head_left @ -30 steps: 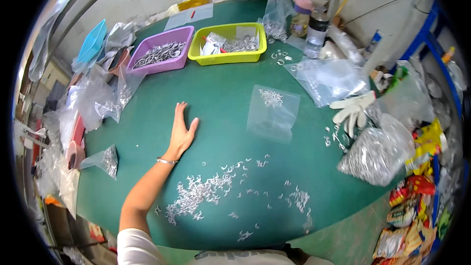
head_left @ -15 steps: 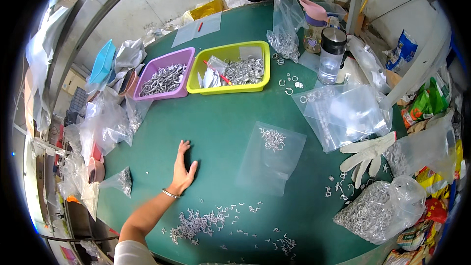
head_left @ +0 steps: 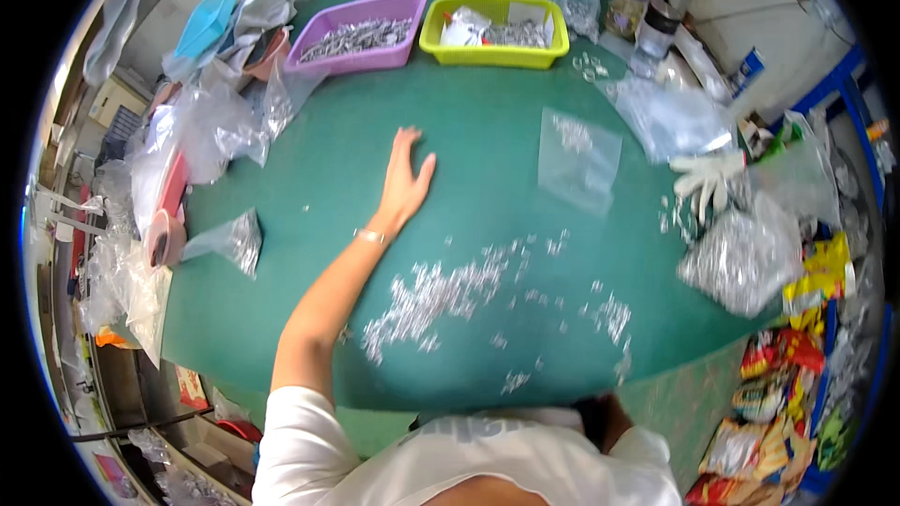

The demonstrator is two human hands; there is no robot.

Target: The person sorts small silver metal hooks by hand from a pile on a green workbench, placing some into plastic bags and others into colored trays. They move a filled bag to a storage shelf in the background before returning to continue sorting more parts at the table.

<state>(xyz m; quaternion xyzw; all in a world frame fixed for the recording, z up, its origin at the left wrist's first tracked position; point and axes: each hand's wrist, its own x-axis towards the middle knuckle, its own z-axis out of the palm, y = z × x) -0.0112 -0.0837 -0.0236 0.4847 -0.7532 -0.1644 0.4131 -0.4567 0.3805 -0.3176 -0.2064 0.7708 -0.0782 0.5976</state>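
My left hand (head_left: 405, 180) rests on the green tabletop (head_left: 450, 141) with its fingers stretched out and the thumb apart, holding nothing. A bracelet circles that wrist. Just nearer to me lies a loose spread of small silvery metal pieces (head_left: 436, 295), with a smaller cluster (head_left: 614, 317) to its right. Off to the right of the hand, a flat clear plastic bag (head_left: 586, 169) has a small heap of similar pieces at its far end. Of my right arm only a part shows, low beside my body at the table's near edge; the right hand itself is hidden.
A purple basket (head_left: 309, 61) and a yellow-green basket (head_left: 497, 58), both holding metal parts, stand at the far side. On the right are a full plastic bag (head_left: 745, 262), a white glove (head_left: 708, 173) and a clear bottle (head_left: 653, 37). Another small bag (head_left: 246, 242) lies left.
The view has shifted down and back, bringing my torso and the near table edge into sight. My left hand stays open on the tabletop.
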